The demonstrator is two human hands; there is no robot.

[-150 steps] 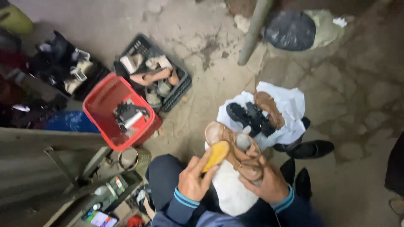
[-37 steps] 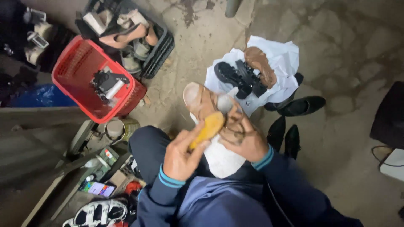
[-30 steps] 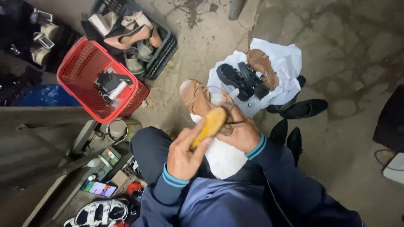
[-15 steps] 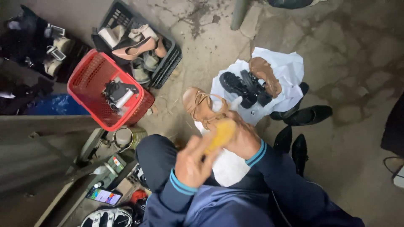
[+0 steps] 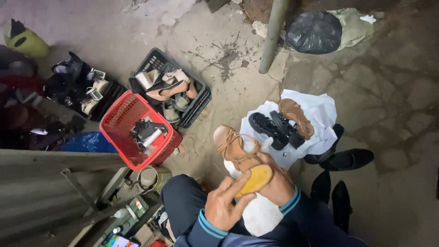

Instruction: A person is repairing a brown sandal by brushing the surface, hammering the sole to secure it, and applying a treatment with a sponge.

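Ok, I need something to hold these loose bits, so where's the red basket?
The red basket sits on the floor in the left half of the head view, right beside the black crate of shoes.

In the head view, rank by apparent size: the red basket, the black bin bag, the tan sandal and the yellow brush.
1. red basket
2. black bin bag, farther from the camera, so unsure
3. tan sandal
4. yellow brush, partly covered by the left hand

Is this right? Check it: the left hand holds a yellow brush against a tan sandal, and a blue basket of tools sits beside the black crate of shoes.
Not quite. In the head view the basket is red, not blue. The rest holds: the left hand holds the yellow brush against the tan sandal, and the basket sits beside the black crate.
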